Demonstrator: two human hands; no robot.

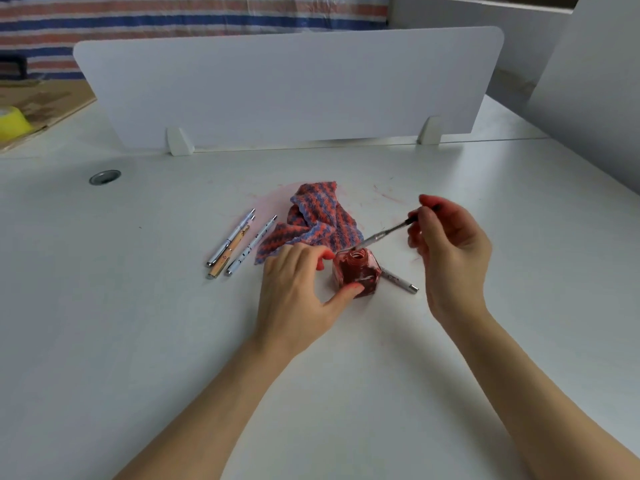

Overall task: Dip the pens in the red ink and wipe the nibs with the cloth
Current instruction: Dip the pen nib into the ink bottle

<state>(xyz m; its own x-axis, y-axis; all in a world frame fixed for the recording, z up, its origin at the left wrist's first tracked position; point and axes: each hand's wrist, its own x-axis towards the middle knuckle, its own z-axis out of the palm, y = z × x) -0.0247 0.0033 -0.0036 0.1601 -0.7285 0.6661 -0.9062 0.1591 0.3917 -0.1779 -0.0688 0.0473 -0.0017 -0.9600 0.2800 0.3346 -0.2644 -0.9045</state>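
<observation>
A small glass bottle of red ink (356,273) stands open on the white desk. My left hand (298,292) grips it, thumb on its front and fingers at its left side. My right hand (450,247) pinches the upper end of a thin silver pen (381,234), which slants down to the left with its nib at the bottle's mouth. A striped red and blue cloth (318,220) lies crumpled just behind the bottle. Three capped pens (239,244) lie side by side to the left of the cloth. Another pen part (401,281) lies to the right of the bottle.
A white divider panel (287,88) stands across the back of the desk. A round metal cable grommet (105,177) sits at the left. Cardboard and a yellow tape roll (12,123) are at the far left. Faint red ink smears mark the desk (384,195) near the cloth.
</observation>
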